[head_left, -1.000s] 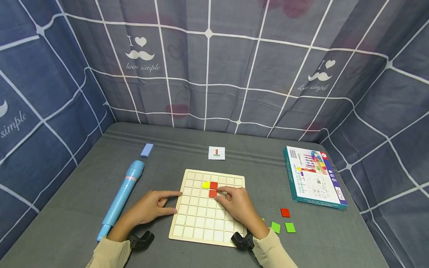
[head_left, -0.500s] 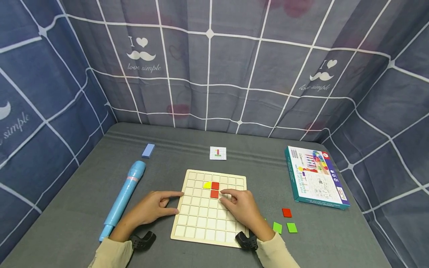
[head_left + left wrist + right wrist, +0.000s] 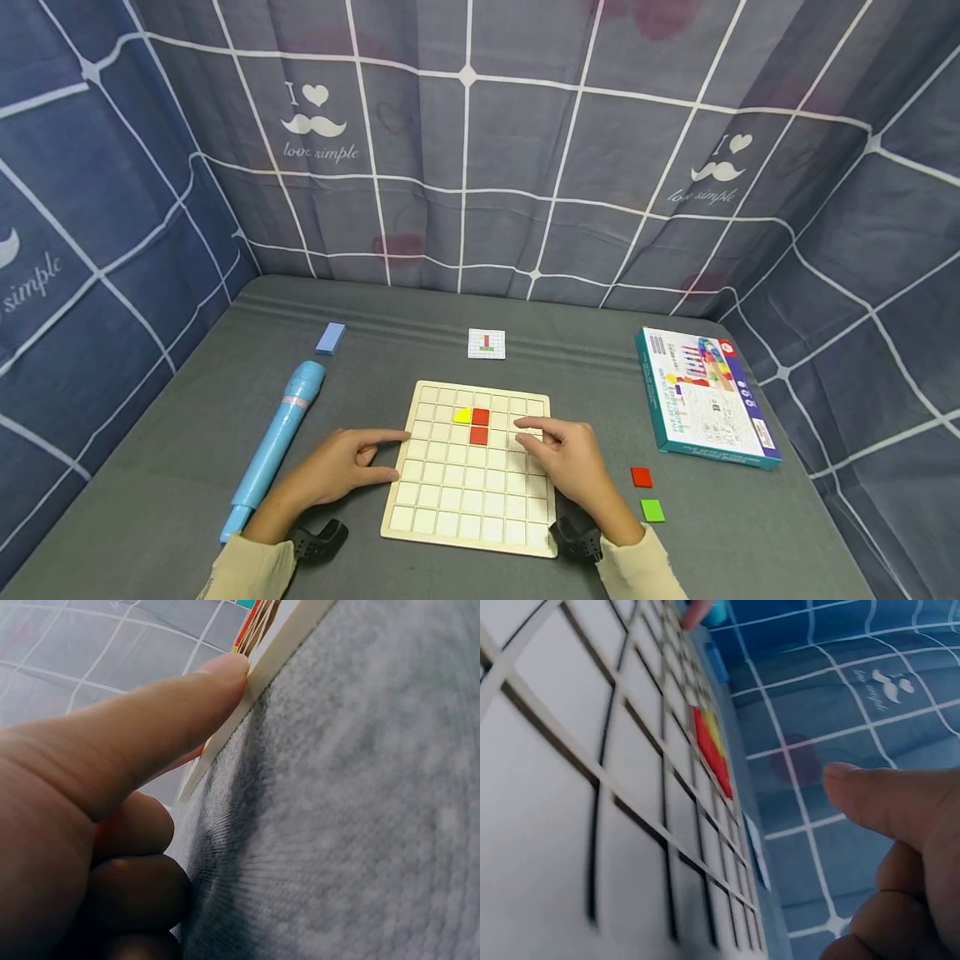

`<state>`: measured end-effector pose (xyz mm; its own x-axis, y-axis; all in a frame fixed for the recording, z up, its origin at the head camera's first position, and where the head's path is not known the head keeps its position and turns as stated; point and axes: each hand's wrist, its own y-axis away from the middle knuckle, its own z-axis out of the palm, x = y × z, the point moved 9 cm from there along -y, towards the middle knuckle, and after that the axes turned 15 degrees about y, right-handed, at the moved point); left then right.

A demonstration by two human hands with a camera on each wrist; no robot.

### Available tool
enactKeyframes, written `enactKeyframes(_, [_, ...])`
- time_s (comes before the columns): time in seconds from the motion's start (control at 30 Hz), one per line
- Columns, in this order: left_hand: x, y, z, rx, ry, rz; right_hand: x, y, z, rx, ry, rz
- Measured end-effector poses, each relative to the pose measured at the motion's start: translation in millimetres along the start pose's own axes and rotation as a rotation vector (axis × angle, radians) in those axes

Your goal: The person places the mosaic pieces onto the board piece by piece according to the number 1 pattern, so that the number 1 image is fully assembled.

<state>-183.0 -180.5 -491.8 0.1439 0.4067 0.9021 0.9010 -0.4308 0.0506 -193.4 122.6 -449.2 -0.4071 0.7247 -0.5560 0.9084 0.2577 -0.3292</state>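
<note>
A wooden grid board (image 3: 442, 492) lies flat on the grey cloth. Its upper rows hold a yellow tile (image 3: 462, 415) with a red tile (image 3: 480, 417) beside it, and a second red tile (image 3: 478, 436) sits directly below that one. At the board's left edge, my left hand (image 3: 341, 471) touches the rim with thumb and index finger; in the left wrist view its thumb (image 3: 180, 705) rests against that rim while other fingers are curled. Over the board's right side hovers my right hand (image 3: 573, 462), thumb and index apart, nothing between them.
Right of the board lie a loose red tile (image 3: 641, 477) and a green tile (image 3: 652, 510), with a boxed set (image 3: 705, 400) behind. A small pattern card (image 3: 487, 343) lies beyond the board. Leftward are a blue microphone-shaped tube (image 3: 273, 450) and a blue block (image 3: 330, 338).
My right hand has withdrawn rightward from the lower red tile, which stays in its cell. Green tiles near the right forearm are now out of sight behind it. The left hand stays put.
</note>
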Motion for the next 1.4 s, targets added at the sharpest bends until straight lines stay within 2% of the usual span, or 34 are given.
enactKeyframes(0.1, [0.2,0.6,-0.6,0.003,0.007,0.003,12.7,6.1,-13.3,-0.014,-0.031,0.060])
enactKeyframes(0.3, [0.4,0.8,-1.0,0.008,0.007,0.009,50.5,28.6,-36.7,-0.044,-0.015,0.183])
enactKeyframes(0.4, [-1.2,0.7,-0.1,0.004,0.018,0.011,68.0,45.0,-47.4,-0.035,-0.052,0.244])
enactKeyframes(0.53, [-2.6,2.1,-0.6,0.005,0.024,0.020,78.5,63.7,-60.9,-0.017,-0.109,0.280])
enactKeyframes(0.8, [-3.1,2.2,0.2,0.015,0.013,0.014,117.1,91.1,-88.3,0.025,-0.070,0.387])
enactKeyframes(1.0, [-1.8,1.3,0.6,0.013,0.013,0.023,148.0,107.9,-97.1,-0.003,-0.031,0.461])
enactKeyframes(1.13, [-2.6,1.5,1.1,0.009,0.014,0.023,155.8,112.0,-98.7,-0.016,-0.013,0.475])
enactKeyframes(1.4, [-0.3,0.6,1.2,0.015,0.000,0.036,156.8,112.5,-96.8,-0.033,0.067,0.485])
